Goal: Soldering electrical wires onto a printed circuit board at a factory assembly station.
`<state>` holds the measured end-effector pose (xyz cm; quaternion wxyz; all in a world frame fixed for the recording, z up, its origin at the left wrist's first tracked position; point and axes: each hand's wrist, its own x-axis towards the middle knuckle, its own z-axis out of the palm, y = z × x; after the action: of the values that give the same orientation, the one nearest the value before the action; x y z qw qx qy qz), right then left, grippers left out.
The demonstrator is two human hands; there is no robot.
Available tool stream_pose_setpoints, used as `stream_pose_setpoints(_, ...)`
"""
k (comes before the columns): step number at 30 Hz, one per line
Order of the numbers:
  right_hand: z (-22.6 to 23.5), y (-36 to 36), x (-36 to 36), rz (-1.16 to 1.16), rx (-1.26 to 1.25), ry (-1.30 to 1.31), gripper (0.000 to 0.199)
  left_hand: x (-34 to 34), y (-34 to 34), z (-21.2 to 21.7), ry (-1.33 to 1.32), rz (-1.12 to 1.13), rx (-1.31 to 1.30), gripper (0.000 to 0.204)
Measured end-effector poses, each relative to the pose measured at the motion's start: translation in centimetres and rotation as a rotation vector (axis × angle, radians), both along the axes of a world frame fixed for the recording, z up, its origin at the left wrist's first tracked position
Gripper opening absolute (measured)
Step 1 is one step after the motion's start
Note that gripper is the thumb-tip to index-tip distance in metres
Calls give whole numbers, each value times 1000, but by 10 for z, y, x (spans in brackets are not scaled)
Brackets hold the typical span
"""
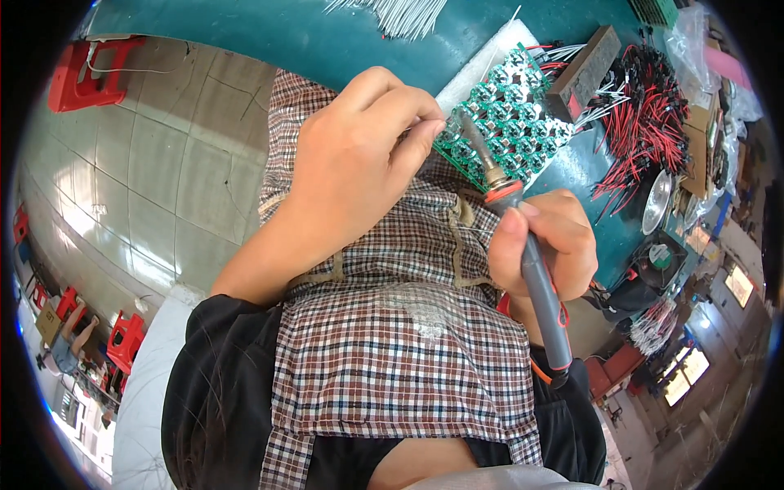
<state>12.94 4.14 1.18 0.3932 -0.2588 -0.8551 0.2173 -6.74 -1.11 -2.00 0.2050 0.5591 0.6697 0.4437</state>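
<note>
My right hand (567,245) grips a soldering iron (537,273) by its grey handle, with the tip slanting up and left over a panel of green circuit boards (531,102). At the panel's left edge, close to the iron's tip, my left hand (355,143) has its thumb and forefinger pinched together. Whatever lies between those fingertips is too small to make out. The panel carries rows of small silvery parts and rests on a white foam pad (508,39). A dark rectangular block (585,72) sits across the panel's right side, beside several white and red wires.
A heap of red and black wires (653,110) covers the right of the teal table (269,23). White wires (408,15) lie at the far edge. A metal dish (656,202) and a black fan (658,258) stand at right. A red stool (88,75) is on the floor at left.
</note>
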Motion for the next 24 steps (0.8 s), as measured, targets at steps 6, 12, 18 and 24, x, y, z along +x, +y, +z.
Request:
stream_pose_setpoints(6,6,-5,6,12,-4,-6,29,-2,-14,8,-136,25,-100,9)
stream_pose_setpoints(12,5,-11,0,41,-20,-23,29,-2,-18,5,-134,41,-80,9)
stream_pose_setpoints(18,1,-13,-3,41,-21,-30,27,-2,-18,3,-77,37,-78,8)
stream_pose_setpoints(24,-2,-17,-3,38,-7,-24,27,2,-20,-1,-2,17,-72,9)
